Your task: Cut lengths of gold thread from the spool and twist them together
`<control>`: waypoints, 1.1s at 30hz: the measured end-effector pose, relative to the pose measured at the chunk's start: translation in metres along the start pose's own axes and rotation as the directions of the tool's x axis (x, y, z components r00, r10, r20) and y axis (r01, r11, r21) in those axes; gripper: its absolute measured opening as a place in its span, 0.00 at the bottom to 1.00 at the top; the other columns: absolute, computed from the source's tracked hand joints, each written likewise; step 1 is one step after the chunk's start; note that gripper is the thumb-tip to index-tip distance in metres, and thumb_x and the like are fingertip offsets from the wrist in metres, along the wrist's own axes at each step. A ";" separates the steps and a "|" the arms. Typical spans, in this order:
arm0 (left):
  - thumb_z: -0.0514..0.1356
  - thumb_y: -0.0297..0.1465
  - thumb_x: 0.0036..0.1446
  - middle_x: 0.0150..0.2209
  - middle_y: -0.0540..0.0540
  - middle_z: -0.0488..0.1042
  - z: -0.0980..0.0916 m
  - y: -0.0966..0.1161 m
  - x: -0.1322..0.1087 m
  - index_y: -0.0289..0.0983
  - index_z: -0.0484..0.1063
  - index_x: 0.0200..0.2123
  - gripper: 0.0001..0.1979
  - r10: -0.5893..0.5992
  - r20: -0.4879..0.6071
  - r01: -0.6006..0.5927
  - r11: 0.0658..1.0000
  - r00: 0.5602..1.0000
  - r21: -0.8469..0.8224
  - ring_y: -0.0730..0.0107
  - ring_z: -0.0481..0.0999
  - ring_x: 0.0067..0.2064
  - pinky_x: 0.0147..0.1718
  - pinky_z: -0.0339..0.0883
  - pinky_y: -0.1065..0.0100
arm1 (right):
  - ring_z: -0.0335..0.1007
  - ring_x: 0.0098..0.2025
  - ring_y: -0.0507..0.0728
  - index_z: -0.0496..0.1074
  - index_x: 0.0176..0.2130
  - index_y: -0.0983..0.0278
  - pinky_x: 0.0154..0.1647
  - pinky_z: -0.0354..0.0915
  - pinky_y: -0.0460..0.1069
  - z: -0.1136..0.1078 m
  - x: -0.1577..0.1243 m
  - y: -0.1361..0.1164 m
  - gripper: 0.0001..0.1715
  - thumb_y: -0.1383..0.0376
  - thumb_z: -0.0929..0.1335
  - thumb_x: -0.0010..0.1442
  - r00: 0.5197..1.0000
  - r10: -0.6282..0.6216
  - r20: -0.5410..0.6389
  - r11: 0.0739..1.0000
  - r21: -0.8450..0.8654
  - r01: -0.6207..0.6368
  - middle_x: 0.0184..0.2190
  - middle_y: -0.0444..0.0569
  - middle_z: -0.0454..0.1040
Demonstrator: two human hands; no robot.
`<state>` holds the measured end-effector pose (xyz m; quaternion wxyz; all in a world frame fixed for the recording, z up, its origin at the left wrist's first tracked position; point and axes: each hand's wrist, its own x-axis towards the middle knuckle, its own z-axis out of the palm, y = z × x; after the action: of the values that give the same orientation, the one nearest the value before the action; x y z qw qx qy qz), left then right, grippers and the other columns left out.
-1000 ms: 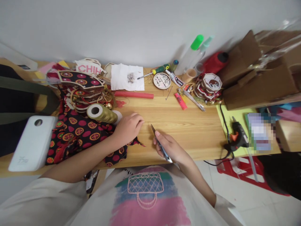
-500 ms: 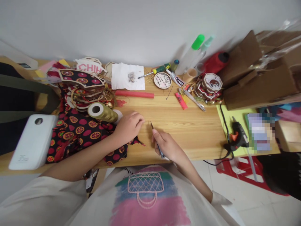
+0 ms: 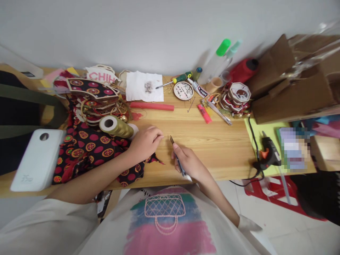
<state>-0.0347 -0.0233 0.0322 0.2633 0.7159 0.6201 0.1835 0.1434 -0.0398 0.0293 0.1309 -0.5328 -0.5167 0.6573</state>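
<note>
Tweezers (image 3: 180,165) are pinched by fingers of the right hand (image 3: 191,165), tip near the curled left hand (image 3: 145,143).

This looks like a home craft corner: a wooden desk (image 3: 217,141) pushed against a plain white wall, above a tiled floor (image 3: 278,226). It is crowded with handicraft supplies, among them patterned fabric (image 3: 87,145), a thread spool (image 3: 115,126), a glue gun (image 3: 269,152), a glue tube (image 3: 198,90), a screwdriver (image 3: 177,78) and stacked ornaments (image 3: 236,99). Cardboard boxes (image 3: 289,92) sit at one end.
</note>
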 end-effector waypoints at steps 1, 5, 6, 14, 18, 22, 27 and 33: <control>0.55 0.26 0.55 0.24 0.52 0.66 0.000 0.000 0.000 0.36 0.69 0.27 0.06 -0.001 0.001 0.001 1.000 1.000 -0.002 0.73 0.64 0.27 0.29 0.58 0.69 | 0.56 0.11 0.47 0.61 0.23 0.63 0.14 0.54 0.42 0.000 0.000 -0.001 0.26 0.49 0.56 0.64 1.000 0.000 -0.002 1.000 -0.005 0.000 0.09 0.38 0.60; 0.55 0.27 0.55 0.24 0.52 0.66 0.001 -0.001 -0.001 0.36 0.69 0.27 0.06 0.006 -0.005 -0.006 1.000 1.000 -0.006 0.73 0.64 0.26 0.29 0.58 0.69 | 0.55 0.11 0.47 0.61 0.24 0.63 0.14 0.54 0.42 0.000 0.000 -0.002 0.26 0.50 0.56 0.64 1.000 -0.009 0.001 1.000 -0.026 0.009 0.09 0.38 0.60; 0.55 0.27 0.55 0.24 0.52 0.66 0.001 -0.001 -0.001 0.36 0.69 0.27 0.06 0.013 -0.008 -0.013 1.000 1.000 -0.006 0.73 0.64 0.26 0.29 0.58 0.69 | 0.55 0.11 0.47 0.60 0.24 0.63 0.15 0.54 0.42 0.000 0.000 -0.002 0.26 0.50 0.56 0.64 1.000 -0.013 0.002 0.999 -0.031 0.013 0.09 0.38 0.60; 0.55 0.27 0.55 0.25 0.51 0.66 0.001 -0.002 -0.001 0.36 0.69 0.27 0.06 0.020 -0.004 -0.019 1.000 1.000 0.012 0.73 0.64 0.27 0.29 0.58 0.69 | 0.57 0.11 0.47 0.60 0.24 0.63 0.16 0.55 0.42 0.000 0.003 0.003 0.24 0.51 0.56 0.65 1.000 -0.030 0.003 0.999 -0.035 0.030 0.09 0.37 0.60; 0.55 0.28 0.55 0.25 0.51 0.67 0.001 -0.001 -0.001 0.36 0.70 0.27 0.06 0.014 0.003 -0.014 1.000 1.000 0.015 0.72 0.65 0.27 0.29 0.58 0.69 | 0.57 0.11 0.47 0.60 0.23 0.63 0.16 0.55 0.42 0.000 0.003 0.002 0.24 0.53 0.55 0.65 0.999 -0.036 0.001 0.998 -0.045 0.036 0.09 0.37 0.60; 0.54 0.27 0.55 0.24 0.51 0.66 0.000 0.000 -0.001 0.36 0.69 0.27 0.07 0.008 0.011 -0.008 1.000 1.000 0.009 0.72 0.64 0.27 0.29 0.58 0.69 | 0.57 0.11 0.47 0.60 0.23 0.63 0.17 0.56 0.42 0.000 0.003 0.003 0.24 0.53 0.55 0.65 1.000 -0.031 0.004 0.998 -0.056 0.031 0.09 0.38 0.61; 0.54 0.27 0.55 0.25 0.51 0.66 -0.001 0.000 -0.001 0.36 0.69 0.27 0.07 -0.004 0.025 0.003 1.000 1.000 0.019 0.72 0.65 0.27 0.30 0.58 0.69 | 0.58 0.12 0.47 0.60 0.23 0.63 0.17 0.56 0.42 0.000 0.003 0.002 0.24 0.53 0.56 0.65 1.000 -0.024 0.000 0.999 -0.048 0.024 0.10 0.38 0.61; 0.54 0.27 0.55 0.25 0.51 0.67 0.001 -0.001 -0.001 0.36 0.69 0.27 0.07 0.021 0.014 -0.021 1.000 1.000 0.023 0.72 0.65 0.27 0.30 0.59 0.69 | 0.58 0.12 0.47 0.59 0.23 0.63 0.16 0.55 0.42 -0.001 0.002 0.000 0.24 0.53 0.56 0.65 1.000 -0.006 -0.005 0.999 -0.054 0.006 0.10 0.38 0.61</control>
<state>-0.0353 -0.0245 0.0313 0.2574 0.7266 0.6128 0.1740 0.1430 -0.0380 0.0279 0.1196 -0.5363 -0.5354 0.6414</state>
